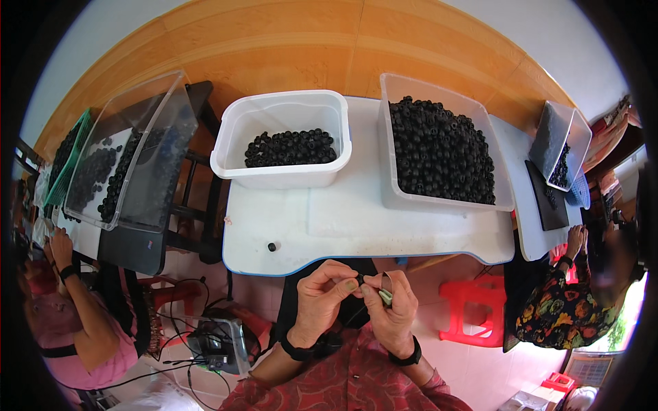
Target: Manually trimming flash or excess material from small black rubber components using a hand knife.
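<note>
My left hand [317,301] pinches a small black ring-like part [360,279] between thumb and fingertips, just off the table's front edge. My right hand [395,316] meets it from the other side, fingers curled around a small tool with a pale green handle [386,296]. The tool's working end is hard to make out at the black part. One loose black part [272,246] lies on the white table [329,233], ahead and to the left of my hands.
A white tub [281,175] with black parts stands at the back left of the table. A larger clear bin [445,200] heaped with them stands at the right. People work at side tables on both sides. A red stool [473,312] stands at right; cables [185,335] hang at left.
</note>
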### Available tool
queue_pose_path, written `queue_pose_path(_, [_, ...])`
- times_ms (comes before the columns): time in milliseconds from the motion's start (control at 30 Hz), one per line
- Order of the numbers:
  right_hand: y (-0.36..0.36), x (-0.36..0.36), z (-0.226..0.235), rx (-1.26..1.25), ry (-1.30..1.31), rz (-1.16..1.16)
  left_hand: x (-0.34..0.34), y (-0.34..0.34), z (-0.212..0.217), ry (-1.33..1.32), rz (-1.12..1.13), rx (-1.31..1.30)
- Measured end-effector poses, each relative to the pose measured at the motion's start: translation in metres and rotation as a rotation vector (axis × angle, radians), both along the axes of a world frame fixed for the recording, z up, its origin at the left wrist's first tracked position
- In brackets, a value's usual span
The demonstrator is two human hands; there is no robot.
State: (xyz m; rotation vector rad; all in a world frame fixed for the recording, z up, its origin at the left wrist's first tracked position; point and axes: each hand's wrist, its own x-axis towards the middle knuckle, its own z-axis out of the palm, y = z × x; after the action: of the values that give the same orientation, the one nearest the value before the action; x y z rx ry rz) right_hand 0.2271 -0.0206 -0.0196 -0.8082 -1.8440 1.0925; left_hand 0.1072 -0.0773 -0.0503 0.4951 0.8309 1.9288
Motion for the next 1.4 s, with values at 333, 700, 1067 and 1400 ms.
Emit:
queue_pose_path(333, [0.002, 0.0, 0.016, -0.222, -0.059, 0.052, -0.005, 0.002, 0.006, -0.196, -0.091, 0.038])
queue_pose_path(700, [0.003, 0.004, 0.024, -0.38, -0.072, 0.111, -0.009, 0.01, 0.008, -0.374, -0.244, 0.234])
queue_pose_path(1067, [0.007, 0.009, 0.01, -0.312, -0.212, 0.17, -0.014, 0.013, 0.009, -0.199, -0.207, 0.153])
queue_pose_path(1400, [0.02, 0.012, 0.001, -0.313, -0.119, 0.155, -0.009, 0.025, 0.006, -0.166, -0.224, 0.093])
